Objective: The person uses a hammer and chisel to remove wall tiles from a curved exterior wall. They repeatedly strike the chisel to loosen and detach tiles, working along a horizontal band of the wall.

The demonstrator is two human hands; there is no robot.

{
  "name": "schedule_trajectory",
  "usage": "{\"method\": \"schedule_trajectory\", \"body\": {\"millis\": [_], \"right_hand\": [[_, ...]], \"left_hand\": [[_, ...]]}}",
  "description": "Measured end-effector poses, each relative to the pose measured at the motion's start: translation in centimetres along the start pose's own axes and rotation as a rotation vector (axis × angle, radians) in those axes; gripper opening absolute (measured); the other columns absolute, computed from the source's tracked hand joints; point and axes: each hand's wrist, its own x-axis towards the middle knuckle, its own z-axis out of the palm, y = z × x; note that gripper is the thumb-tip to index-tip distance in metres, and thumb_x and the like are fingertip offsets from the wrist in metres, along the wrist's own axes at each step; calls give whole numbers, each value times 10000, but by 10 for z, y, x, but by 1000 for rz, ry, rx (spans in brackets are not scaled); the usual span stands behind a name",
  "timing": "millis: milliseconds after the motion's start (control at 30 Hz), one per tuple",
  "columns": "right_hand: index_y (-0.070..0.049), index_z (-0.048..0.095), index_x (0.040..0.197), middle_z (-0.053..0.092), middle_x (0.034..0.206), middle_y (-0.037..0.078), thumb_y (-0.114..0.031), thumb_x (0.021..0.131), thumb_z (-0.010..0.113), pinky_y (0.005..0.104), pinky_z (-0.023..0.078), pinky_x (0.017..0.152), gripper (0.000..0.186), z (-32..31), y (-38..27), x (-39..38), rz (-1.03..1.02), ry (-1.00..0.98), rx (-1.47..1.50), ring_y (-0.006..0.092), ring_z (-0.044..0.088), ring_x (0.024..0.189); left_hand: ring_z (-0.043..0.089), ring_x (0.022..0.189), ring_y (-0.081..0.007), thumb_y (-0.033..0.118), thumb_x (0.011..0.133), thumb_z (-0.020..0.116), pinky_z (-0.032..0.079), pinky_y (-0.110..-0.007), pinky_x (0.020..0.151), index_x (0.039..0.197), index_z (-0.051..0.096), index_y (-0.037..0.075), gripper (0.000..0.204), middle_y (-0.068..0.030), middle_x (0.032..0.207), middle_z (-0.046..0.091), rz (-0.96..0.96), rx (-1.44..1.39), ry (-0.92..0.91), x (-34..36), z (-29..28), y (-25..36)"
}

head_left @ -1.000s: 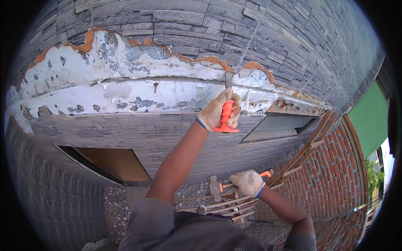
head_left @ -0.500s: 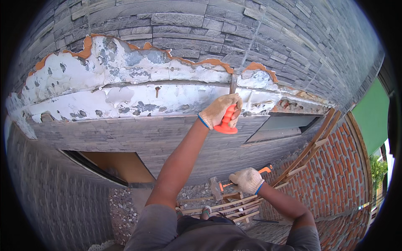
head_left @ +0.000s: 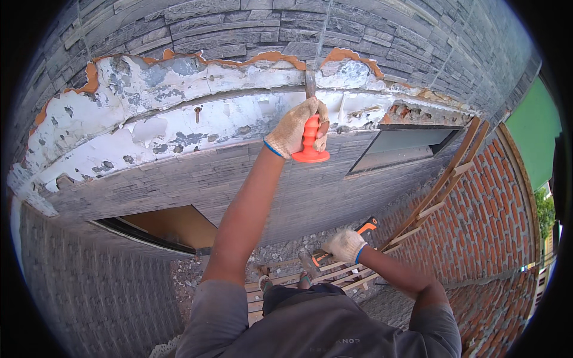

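Observation:
My left hand [head_left: 293,130], in a beige work glove with a blue cuff, is wrapped round the orange grip of a chisel [head_left: 310,143]. The flat steel blade points up the wall, its end at the broken edge of the grey stone-look tiles [head_left: 224,30], near a vertical joint. Around it lies a stripped band of white, patchy wall [head_left: 185,136] with orange tile edges along its top. Lower down on the right, my gloved right hand [head_left: 345,246] is closed round a hammer [head_left: 367,225] with an orange and black handle. The hammer's steel head sits to the left of that hand.
A wooden ladder [head_left: 441,185] leans at the right beside a red brick wall [head_left: 471,221]. Wooden slats [head_left: 343,275] lie under my feet, over rubble [head_left: 185,277]. Two openings, a brown-filled one [head_left: 173,227] and a window [head_left: 397,149], break the wall. A nail [head_left: 197,114] sticks out left.
The view has tilted and shifted. The chisel's blade end now sits higher against the tile edge. My right hand still holds the hammer low, its handle turned more steeply.

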Motion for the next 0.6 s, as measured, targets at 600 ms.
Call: {"method": "schedule_trajectory", "body": {"millis": [600], "right_hand": [[-100,703,933,730,877,106,-231,829,682,476,567,750,168,-10,-3,-12,-201,402,-61,322,727,873]], "left_hand": [[504,518,-197,459,1099,407,466,-368,535,958,538,80,425,-60,655,488,-110,-17,138,-1,12,13]]}}
